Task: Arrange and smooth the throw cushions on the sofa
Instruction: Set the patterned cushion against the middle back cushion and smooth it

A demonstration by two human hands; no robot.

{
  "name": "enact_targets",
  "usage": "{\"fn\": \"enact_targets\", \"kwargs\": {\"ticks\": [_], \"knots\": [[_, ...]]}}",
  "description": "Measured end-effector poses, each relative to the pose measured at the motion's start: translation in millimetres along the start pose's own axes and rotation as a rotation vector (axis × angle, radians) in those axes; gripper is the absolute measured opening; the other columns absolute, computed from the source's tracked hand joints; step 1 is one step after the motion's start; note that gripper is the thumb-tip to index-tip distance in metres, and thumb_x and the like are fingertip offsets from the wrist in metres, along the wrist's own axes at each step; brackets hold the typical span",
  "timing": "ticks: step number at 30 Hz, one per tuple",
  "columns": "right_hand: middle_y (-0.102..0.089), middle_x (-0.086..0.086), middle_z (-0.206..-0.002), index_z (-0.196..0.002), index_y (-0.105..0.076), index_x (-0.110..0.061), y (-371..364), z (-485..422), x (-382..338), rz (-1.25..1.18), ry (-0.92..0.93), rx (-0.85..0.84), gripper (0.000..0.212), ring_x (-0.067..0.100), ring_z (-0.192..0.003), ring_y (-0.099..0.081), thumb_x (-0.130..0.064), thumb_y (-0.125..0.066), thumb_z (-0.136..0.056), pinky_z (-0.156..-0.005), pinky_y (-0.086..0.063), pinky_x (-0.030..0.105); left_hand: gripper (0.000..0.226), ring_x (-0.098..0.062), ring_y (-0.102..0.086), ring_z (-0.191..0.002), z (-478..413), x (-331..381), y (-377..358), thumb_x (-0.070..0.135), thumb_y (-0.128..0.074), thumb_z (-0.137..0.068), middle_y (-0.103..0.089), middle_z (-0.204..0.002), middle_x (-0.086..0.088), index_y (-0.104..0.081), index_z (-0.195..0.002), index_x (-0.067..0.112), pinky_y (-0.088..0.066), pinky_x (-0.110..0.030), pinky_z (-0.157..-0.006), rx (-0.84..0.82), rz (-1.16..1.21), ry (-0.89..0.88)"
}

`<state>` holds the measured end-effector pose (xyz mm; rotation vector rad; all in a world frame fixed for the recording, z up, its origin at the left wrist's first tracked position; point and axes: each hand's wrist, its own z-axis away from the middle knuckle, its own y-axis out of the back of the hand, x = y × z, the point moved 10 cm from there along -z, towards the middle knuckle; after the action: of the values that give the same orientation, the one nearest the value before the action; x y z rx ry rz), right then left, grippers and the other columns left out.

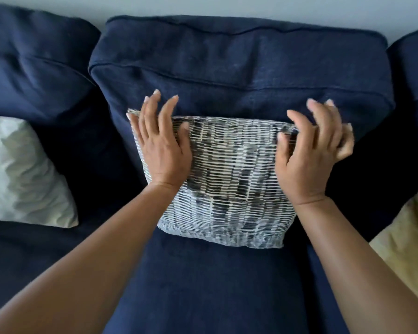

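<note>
seat: navy sofa (203, 285) cushion, nearest
patterned cushion (227, 184): upright on seat, leaning on back cushion (239, 68)
left hand (164, 148): spread flat on it
right hand (311, 155): blurred, seemingly spread at top corner
sides: white cushion (22, 174) left, cream cushion (405, 237) right

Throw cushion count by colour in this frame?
Black-and-white patterned cushion: 1, under the left hand and right hand
White cushion: 1
Pale yellow cushion: 1, partly cut off at the frame edge
Total: 3
</note>
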<state>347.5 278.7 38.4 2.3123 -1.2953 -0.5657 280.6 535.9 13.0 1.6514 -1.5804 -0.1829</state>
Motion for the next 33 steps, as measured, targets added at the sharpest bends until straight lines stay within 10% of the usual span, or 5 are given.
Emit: {"fn": "enact_targets", "kwargs": {"ticks": [7,16,25,33], "knots": [[-0.016,0.004,-0.166,-0.159,-0.022,-0.014,-49,42,-63,-0.006,0.308,-0.401,0.059,0.02,-0.154,-0.012,-0.038,-0.035,-0.107,-0.122,0.002,0.047,0.057,-0.032,-0.01,-0.154,62,53,-48,0.037,-0.029,-0.107,-0.023,-0.164,-0.014,-0.028,-0.156,0.008,-0.001,-0.055,-0.124,-0.337,-0.055,-0.421],[-0.008,0.011,-0.167,-0.16,-0.011,-0.011,-38,39,67,0.183,-0.151,-0.42,0.061,0.024,-0.155,-0.003,-0.042,-0.021,-0.108,-0.12,-0.006,0.061,0.068,-0.035,0.001,-0.155,16,-67,-27,0.049,-0.017,-0.106,-0.006,-0.168,-0.014,-0.012,-0.16,0.009,0.003,-0.059,-0.123,-0.309,-0.26,0.035],[-0.01,0.006,-0.167,-0.159,-0.016,-0.011,-40,87,-70,-0.002,0.368,-0.508,0.066,0.019,-0.154,-0.006,-0.041,-0.038,-0.105,-0.123,0.006,0.046,0.058,-0.031,-0.008,-0.154,101,48,-48,0.034,-0.031,-0.106,-0.021,-0.165,-0.013,-0.022,-0.157,0.008,-0.005,-0.058,-0.124,-0.395,-0.093,-0.39],[-0.003,0.01,-0.168,-0.159,-0.006,-0.008,-37,82,43,0.189,-0.012,-0.578,0.069,0.024,-0.155,0.0,-0.048,-0.023,-0.106,-0.122,0.0,0.054,0.068,-0.03,-0.001,-0.155,76,-55,-38,0.046,-0.024,-0.106,-0.005,-0.168,-0.01,-0.007,-0.16,0.008,0.003,-0.055,-0.124,-0.438,-0.319,-0.16]]}}
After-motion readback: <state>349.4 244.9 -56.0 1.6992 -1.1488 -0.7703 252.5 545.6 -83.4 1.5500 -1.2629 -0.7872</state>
